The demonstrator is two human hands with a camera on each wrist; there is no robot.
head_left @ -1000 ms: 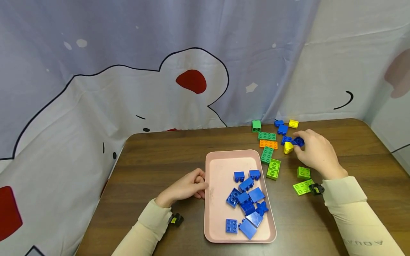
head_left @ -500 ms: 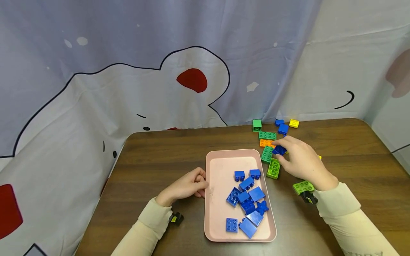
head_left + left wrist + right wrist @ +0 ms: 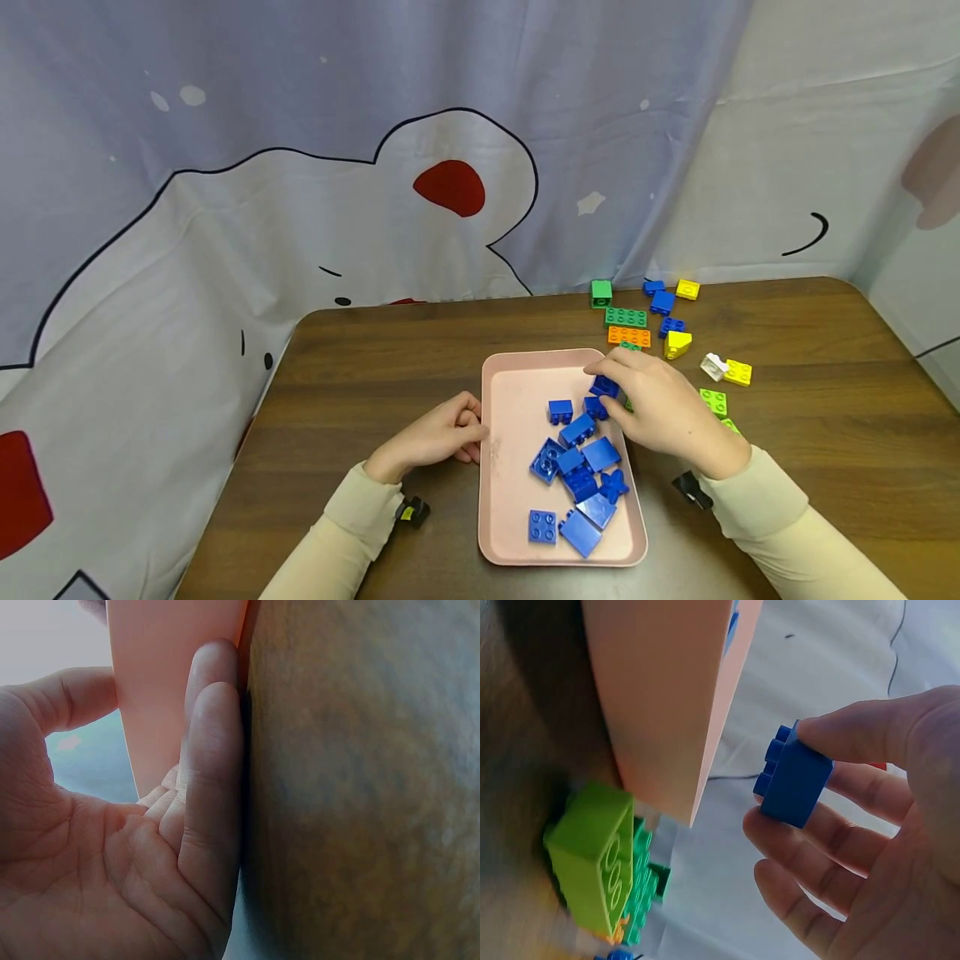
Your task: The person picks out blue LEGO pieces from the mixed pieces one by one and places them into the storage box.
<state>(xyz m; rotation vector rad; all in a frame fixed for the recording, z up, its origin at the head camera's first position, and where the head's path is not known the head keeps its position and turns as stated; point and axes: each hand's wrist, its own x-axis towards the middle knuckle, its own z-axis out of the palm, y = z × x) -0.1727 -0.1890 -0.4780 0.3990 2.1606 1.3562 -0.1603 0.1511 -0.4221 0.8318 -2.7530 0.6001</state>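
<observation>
My right hand pinches a blue building block between thumb and fingers, over the far right corner of the pink tray. In the right wrist view the block's studs point away from the palm, and the tray wall stands beside it. At the tray's left side, my left hand holds the edge. Its thumb touches the rim while the fingers lie against the outer wall low by the table. Several blue blocks and a blue star-shaped piece lie in the tray's right half.
Beyond the tray lie a green block, an orange block, several blue blocks and a yellow piece. Farther right are a white piece and lime blocks. A printed curtain hangs behind the table.
My right hand has carried the blue block left and nearer, from among the loose blocks to above the tray. The left hand and the tray have stayed in place.
</observation>
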